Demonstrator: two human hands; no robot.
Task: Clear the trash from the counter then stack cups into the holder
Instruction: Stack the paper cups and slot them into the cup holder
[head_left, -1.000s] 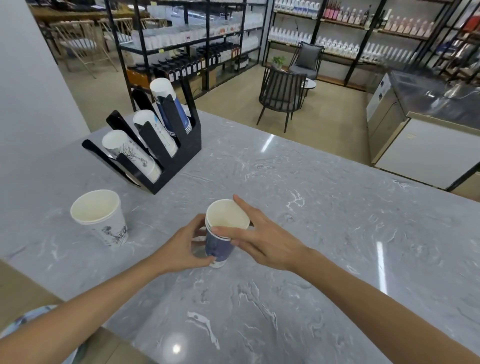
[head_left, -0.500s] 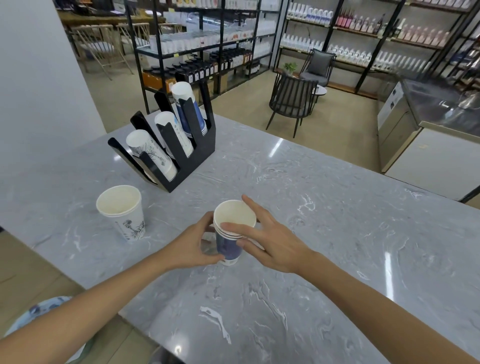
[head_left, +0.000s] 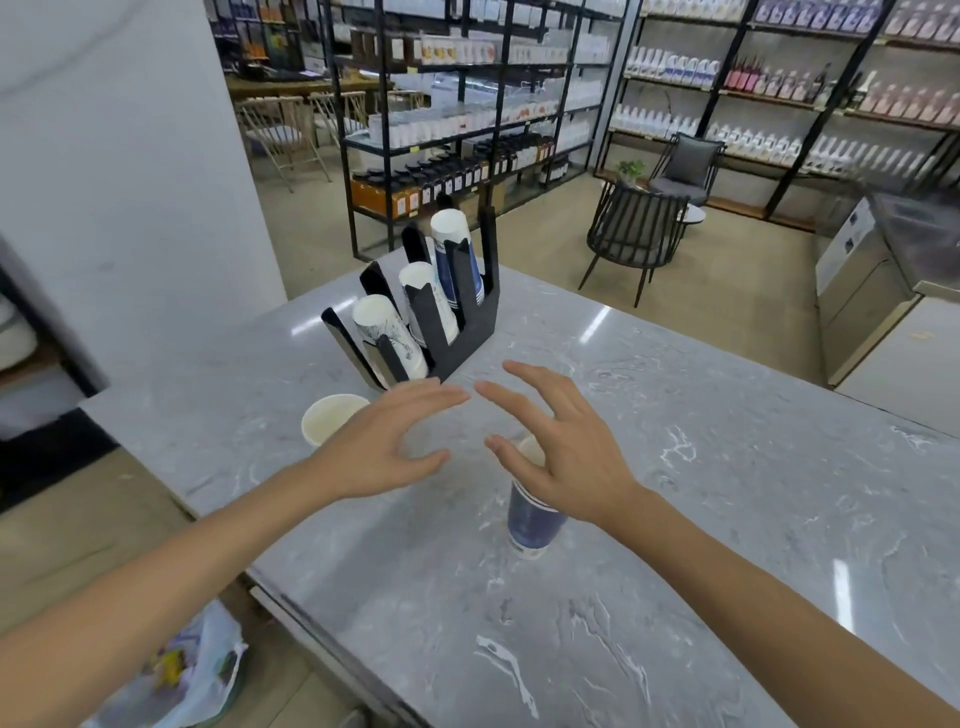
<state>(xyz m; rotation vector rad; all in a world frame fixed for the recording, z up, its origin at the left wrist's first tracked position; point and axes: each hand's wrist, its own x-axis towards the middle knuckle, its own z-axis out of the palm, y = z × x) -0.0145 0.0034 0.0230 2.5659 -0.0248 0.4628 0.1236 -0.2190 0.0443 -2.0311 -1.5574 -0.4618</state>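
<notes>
A blue paper cup stack (head_left: 532, 522) stands upright on the grey marble counter (head_left: 727, 519), partly hidden under my right hand (head_left: 561, 452). My right hand hovers above its rim, fingers spread, holding nothing. My left hand (head_left: 387, 447) floats open beside it, also off the cup. A white paper cup (head_left: 327, 418) stands further left, half covered by my left hand. The black cup holder (head_left: 460, 332) sits beyond both hands, with three slanted stacks of cups in its slots.
The counter's near-left edge (head_left: 291, 597) runs diagonally below my left arm. A bin with a plastic bag (head_left: 192, 670) sits on the floor at bottom left. A white wall stands at left, shelves and black chairs (head_left: 631, 239) beyond the counter.
Both hands have let go of the blue cup stack and lifted off it, fingers now spread. The view has tilted up and shifted.
</notes>
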